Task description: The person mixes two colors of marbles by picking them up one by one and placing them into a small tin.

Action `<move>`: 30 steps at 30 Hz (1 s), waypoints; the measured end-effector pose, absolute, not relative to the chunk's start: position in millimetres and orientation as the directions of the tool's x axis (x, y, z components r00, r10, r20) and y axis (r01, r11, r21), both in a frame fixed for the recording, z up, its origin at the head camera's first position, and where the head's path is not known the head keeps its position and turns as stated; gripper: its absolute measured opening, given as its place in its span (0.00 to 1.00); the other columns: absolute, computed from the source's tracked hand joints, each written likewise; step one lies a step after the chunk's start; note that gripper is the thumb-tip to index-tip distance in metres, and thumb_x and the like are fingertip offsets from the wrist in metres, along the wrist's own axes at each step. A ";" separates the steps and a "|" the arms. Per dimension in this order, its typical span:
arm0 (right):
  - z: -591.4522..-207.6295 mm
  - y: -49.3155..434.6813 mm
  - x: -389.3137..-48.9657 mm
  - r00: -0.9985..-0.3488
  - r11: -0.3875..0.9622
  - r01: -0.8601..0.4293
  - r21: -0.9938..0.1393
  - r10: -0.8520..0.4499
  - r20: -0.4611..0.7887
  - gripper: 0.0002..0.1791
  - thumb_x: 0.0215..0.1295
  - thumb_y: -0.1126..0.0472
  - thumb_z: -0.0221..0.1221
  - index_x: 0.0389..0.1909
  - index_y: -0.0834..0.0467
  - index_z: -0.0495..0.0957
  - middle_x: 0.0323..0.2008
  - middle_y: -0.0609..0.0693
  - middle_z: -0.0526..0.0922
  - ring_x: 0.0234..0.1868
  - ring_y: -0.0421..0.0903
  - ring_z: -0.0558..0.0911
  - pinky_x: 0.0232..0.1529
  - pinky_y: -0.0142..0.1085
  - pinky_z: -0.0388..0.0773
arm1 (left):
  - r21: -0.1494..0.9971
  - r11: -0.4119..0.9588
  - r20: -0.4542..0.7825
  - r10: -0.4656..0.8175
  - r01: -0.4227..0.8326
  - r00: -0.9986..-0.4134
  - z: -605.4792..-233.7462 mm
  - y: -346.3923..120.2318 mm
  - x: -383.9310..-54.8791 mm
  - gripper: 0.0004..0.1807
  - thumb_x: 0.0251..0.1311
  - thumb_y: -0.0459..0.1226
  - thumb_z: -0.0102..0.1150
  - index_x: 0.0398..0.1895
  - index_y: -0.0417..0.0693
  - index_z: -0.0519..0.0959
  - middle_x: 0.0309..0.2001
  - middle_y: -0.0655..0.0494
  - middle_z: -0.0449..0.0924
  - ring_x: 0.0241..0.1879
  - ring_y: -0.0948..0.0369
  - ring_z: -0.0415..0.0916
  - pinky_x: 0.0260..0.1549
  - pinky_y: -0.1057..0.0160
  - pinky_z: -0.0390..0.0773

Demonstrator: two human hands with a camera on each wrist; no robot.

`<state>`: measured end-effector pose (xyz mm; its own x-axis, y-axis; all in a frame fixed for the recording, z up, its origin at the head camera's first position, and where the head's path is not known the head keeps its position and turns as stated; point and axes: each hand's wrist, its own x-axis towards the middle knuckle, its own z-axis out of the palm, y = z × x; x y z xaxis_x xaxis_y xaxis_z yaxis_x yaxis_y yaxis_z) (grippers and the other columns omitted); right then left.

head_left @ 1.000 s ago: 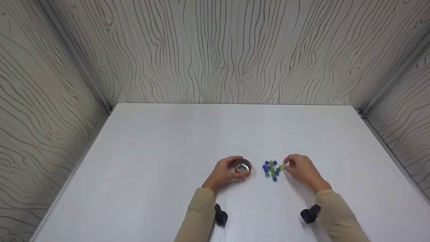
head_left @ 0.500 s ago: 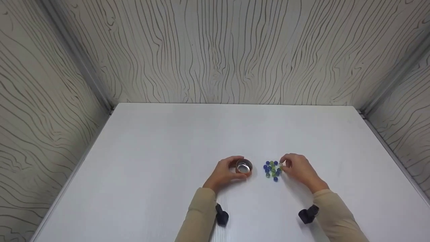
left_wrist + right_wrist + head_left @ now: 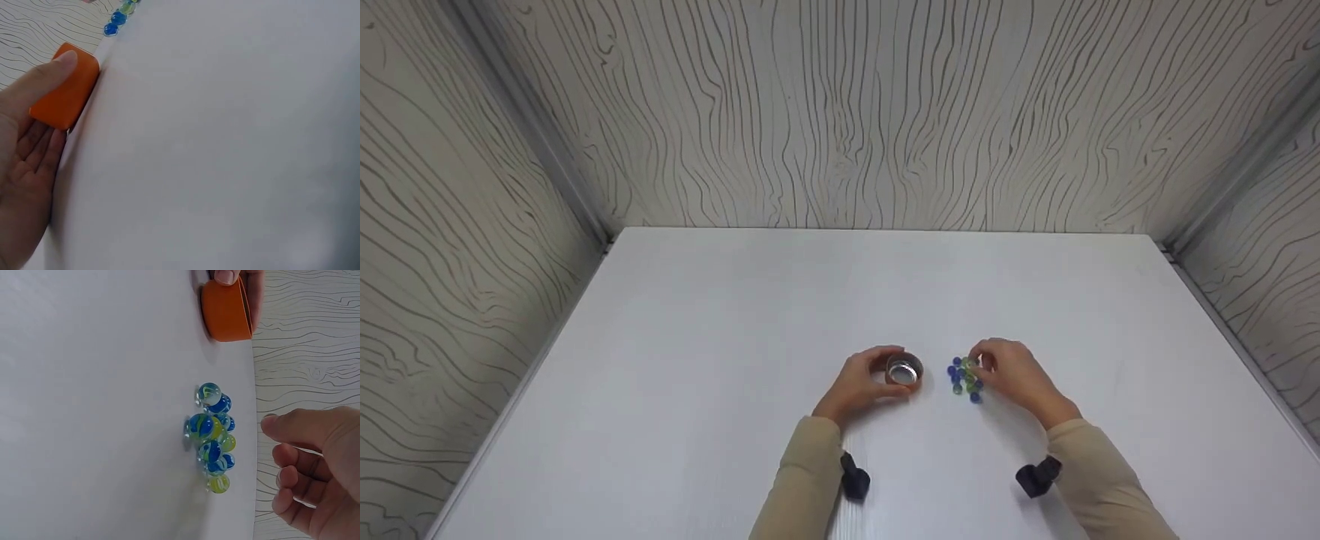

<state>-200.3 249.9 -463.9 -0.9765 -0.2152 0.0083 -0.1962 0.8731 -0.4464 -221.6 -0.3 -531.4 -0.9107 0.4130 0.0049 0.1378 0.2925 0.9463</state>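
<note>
In the head view my left hand (image 3: 861,382) grips a small orange cup (image 3: 919,381) with a silvery inside, fingers and thumb on opposite sides. The left wrist view shows the thumb pressed on the cup's orange wall (image 3: 67,90). Just right of the cup, a cluster of blue and yellow-green glass marbles (image 3: 957,371) lies on the white table. My right hand (image 3: 1014,371) reaches over the cluster's right side, thumb and index finger bent toward each other. In the right wrist view its thumb hides the index finger, so I cannot tell whether a marble is pinched.
The white tabletop (image 3: 735,322) stretches around the hands, bounded by wood-grain patterned panels (image 3: 840,112) at the back and both sides. Black wrist cameras (image 3: 855,480) hang beside each beige sleeve (image 3: 802,480).
My right hand has moved left, from the right edge of the marble cluster to over its right side, covering some marbles. My left hand and the orange cup stay nearly in place.
</note>
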 end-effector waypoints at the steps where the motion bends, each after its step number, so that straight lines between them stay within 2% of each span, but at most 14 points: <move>1: -463.5 248.9 -200.3 -0.976 0.873 -0.196 -0.446 -0.216 0.008 0.08 0.59 0.68 0.61 0.39 0.61 0.82 0.27 0.50 0.78 0.30 0.41 0.71 0.30 0.29 0.68 | 0.948 0.290 0.002 0.413 0.133 -0.911 -531.2 -0.1 -221.7 0.37 0.43 0.35 0.76 0.61 0.46 0.74 0.57 0.51 0.80 0.58 0.56 0.78 0.66 0.57 0.71; 8: -463.8 243.8 -200.3 -0.966 0.854 -0.248 -0.456 -0.250 0.057 0.06 0.57 0.70 0.62 0.36 0.63 0.82 0.26 0.50 0.79 0.28 0.40 0.71 0.28 0.28 0.69 | 0.959 0.255 0.002 0.426 0.123 -0.905 -531.1 0.2 -221.4 0.36 0.45 0.34 0.75 0.61 0.46 0.74 0.58 0.51 0.80 0.58 0.56 0.78 0.65 0.56 0.72; 14: -464.2 236.1 -200.4 -0.965 0.852 -0.241 -0.465 -0.259 0.026 0.06 0.57 0.69 0.62 0.37 0.62 0.82 0.25 0.50 0.78 0.28 0.40 0.70 0.28 0.29 0.68 | 0.958 0.255 0.011 0.433 0.134 -0.901 -530.9 -2.9 -221.1 0.35 0.45 0.35 0.75 0.61 0.47 0.74 0.58 0.52 0.80 0.58 0.56 0.77 0.66 0.55 0.71; 21: -463.6 225.9 -200.6 -0.967 0.855 -0.232 -0.465 -0.256 0.013 0.07 0.58 0.68 0.62 0.38 0.61 0.82 0.26 0.49 0.78 0.29 0.40 0.70 0.29 0.28 0.69 | 0.957 0.250 0.022 0.441 0.146 -0.897 -531.3 -2.7 -222.4 0.35 0.45 0.35 0.75 0.61 0.46 0.74 0.58 0.50 0.80 0.58 0.55 0.78 0.63 0.60 0.73; 26: -463.1 220.8 -200.6 -0.968 0.856 -0.219 -0.469 -0.252 -0.007 0.07 0.58 0.68 0.63 0.39 0.60 0.82 0.28 0.50 0.80 0.30 0.40 0.72 0.30 0.29 0.73 | 0.949 0.265 0.035 0.441 0.168 -0.897 -531.7 -2.1 -222.7 0.35 0.46 0.35 0.75 0.61 0.45 0.74 0.58 0.49 0.80 0.58 0.54 0.78 0.63 0.59 0.74; 30: -463.0 218.1 -200.6 -0.964 0.848 -0.233 -0.476 -0.265 -0.001 0.07 0.58 0.67 0.63 0.39 0.60 0.82 0.27 0.50 0.79 0.29 0.40 0.72 0.28 0.28 0.71 | 0.949 0.268 0.036 0.437 0.168 -0.899 -531.8 -1.8 -222.7 0.35 0.45 0.35 0.75 0.61 0.45 0.74 0.58 0.48 0.79 0.58 0.53 0.78 0.64 0.56 0.73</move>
<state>-200.6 218.1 -463.0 -0.9642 -0.2652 -0.0007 -0.2330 0.8482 -0.4756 -222.7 -1.8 -531.8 -0.8989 0.4366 0.0362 0.1683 0.2678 0.9487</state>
